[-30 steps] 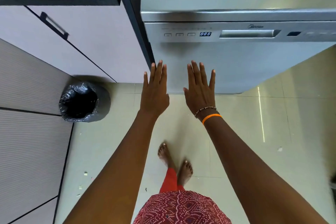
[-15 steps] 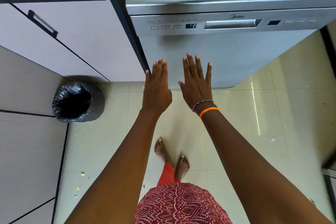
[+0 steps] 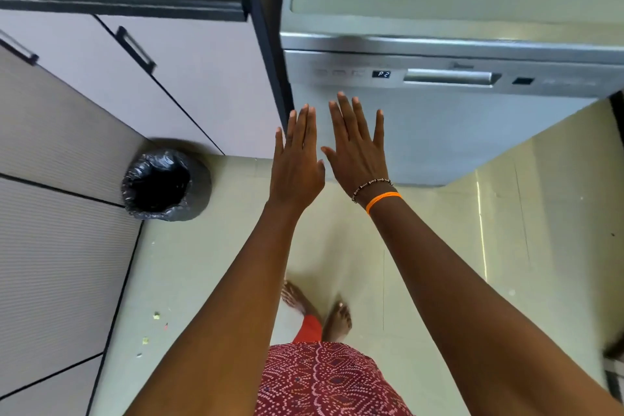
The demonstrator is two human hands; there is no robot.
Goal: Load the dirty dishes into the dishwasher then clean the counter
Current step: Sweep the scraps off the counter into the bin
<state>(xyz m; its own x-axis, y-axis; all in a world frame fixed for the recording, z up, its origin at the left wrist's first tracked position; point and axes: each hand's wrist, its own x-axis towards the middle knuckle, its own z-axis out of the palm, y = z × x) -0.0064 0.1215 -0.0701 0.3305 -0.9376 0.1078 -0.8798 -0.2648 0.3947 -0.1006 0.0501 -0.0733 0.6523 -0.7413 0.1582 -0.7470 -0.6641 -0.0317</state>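
Both hands flat, fingers straight, holding nothing: left hand (image 3: 297, 165), right hand (image 3: 359, 152), raised before the closed dishwasher (image 3: 439, 132). No dishes in view. Next: hook fingers under the handle (image 3: 449, 77), pull the door down evenly, feet back.

Silver dishwasher (image 3: 439, 132), black-lined bin (image 3: 162, 186), orange wristband (image 3: 383, 200), red garment (image 3: 324, 382) (pale dotted pattern), cream floor tiles (image 3: 557, 213).
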